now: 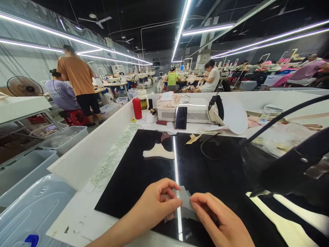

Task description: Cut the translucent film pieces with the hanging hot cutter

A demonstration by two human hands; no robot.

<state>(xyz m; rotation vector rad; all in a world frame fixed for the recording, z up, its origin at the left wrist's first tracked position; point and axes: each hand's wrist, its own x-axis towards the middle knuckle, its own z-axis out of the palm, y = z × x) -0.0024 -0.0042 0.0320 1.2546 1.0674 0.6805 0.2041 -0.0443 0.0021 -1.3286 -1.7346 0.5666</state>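
Observation:
My left hand point(156, 202) pinches a small piece of translucent film point(184, 196) between thumb and fingers. On the film's other edge, the fingertips of my right hand point(218, 216) are closed. Both hands are low over a glossy black board point(128, 178), which reflects a ceiling light strip. Farther back on the board lies a cream curved fabric piece point(158, 151). A small dark brown scrap point(166, 136) rests behind it. Pale cut strips point(280, 216) are at the lower right.
A black machine arm point(290, 168) with a cable stands at right. Along the back are a phone point(181, 117), a white vented box point(196, 111), a red cup point(137, 108) and a jar point(143, 99). Coiled cords point(105, 168) lie left, beside a low white wall point(92, 151). People work beyond.

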